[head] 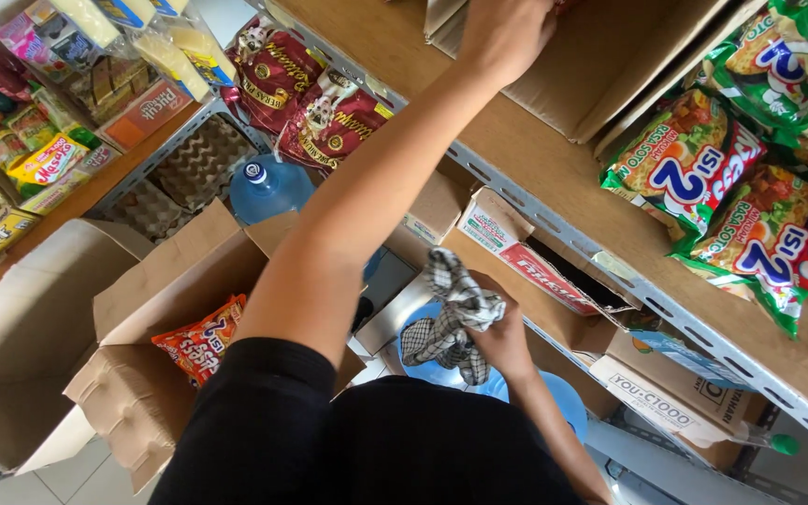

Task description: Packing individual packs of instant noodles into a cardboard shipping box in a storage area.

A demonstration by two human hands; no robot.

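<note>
Here the wooden shelf (554,178) carries a cardboard box (600,56); the left hand (507,33) lies on this box, its fingers hidden, so I cannot tell their spread. Lower, the right hand (502,337) is closed around 1 checkered cloth (451,318), above a blue water jug (554,397).

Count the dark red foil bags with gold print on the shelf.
2. One dark red foil bag lies at the upper left of the wooden shelf, the other beside it, overlapping. More may be hidden behind.
</note>
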